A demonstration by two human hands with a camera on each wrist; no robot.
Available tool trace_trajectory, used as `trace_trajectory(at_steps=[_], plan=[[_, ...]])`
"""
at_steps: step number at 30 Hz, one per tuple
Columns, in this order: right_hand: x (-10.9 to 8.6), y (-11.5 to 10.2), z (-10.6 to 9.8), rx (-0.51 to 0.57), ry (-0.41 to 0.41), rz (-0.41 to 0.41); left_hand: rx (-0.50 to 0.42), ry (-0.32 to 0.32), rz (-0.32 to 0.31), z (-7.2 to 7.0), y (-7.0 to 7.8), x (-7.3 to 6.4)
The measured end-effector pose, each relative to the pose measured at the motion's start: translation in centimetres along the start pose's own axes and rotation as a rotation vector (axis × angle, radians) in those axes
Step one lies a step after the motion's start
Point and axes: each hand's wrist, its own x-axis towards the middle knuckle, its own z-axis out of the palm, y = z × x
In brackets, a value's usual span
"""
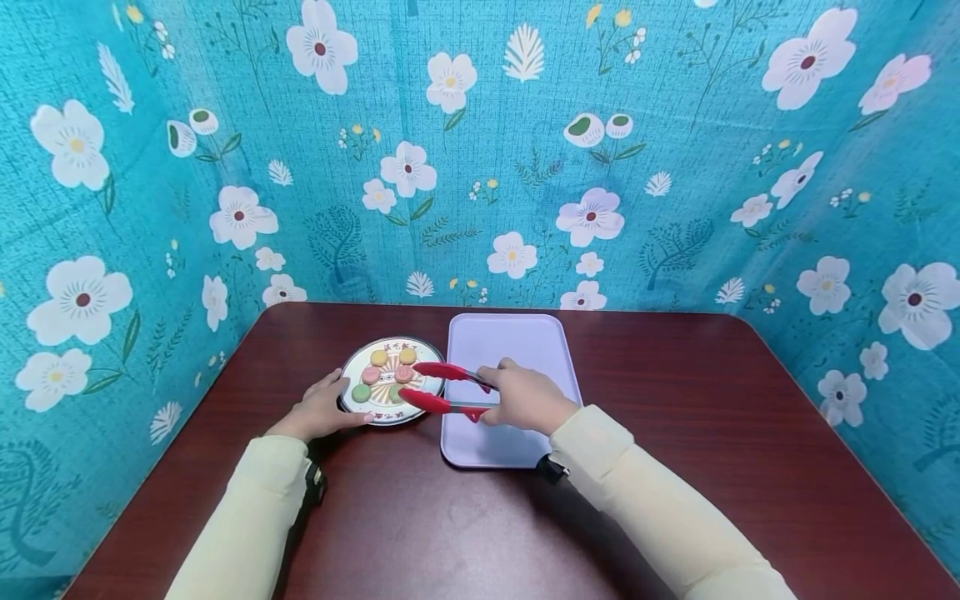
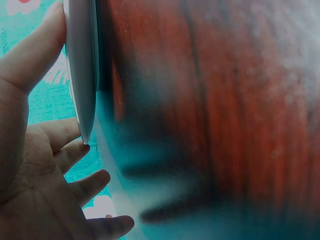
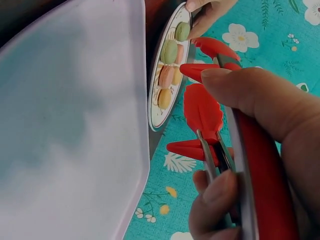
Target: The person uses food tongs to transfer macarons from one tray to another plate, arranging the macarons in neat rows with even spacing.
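Note:
A round white plate [image 1: 427, 386] bears several macarons in yellow, pink and green rows. My left hand [image 1: 318, 408] holds the plate by its left rim, thumb on the near edge and fingertips at the far-left side. In the left wrist view, the ring and little fingers of the left hand [image 2: 45, 185] spread away from the plate's edge. My right hand [image 1: 525, 398] grips red-tipped tongs [image 1: 457, 407] above the lilac tray [image 1: 517, 342]. Spread apart, the tongs' red ends reach over the plate's right side, near a pink macaron [image 1: 403, 374] and a green macaron [image 1: 396, 393].
The lilac tray lies just right of the plate on a dark red wooden table [image 1: 675, 400]. A teal floral cloth [image 1: 480, 150] hangs behind the table and along both sides.

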Motion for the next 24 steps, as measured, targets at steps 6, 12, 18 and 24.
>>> trace_trajectory(at_steps=[6, 12, 18, 24], plan=[[-0.9, 0.9, 0.3, 0.025, 0.039, 0.010, -0.003, -0.008, -0.002, -0.1, 0.2, -0.2], [-1.3, 1.5, 0.3, 0.055, 0.066, 0.043, -0.006, -0.011, -0.014, -0.2, 0.4, -0.3], [-1.9, 2.0, 0.2, 0.078, 0.091, 0.076, -0.006, -0.007, -0.016, -0.1, 0.3, -0.3], [-2.5, 2.7, 0.0, 0.083, 0.105, 0.104, -0.002, -0.001, -0.015, -0.1, 0.2, -0.1]])
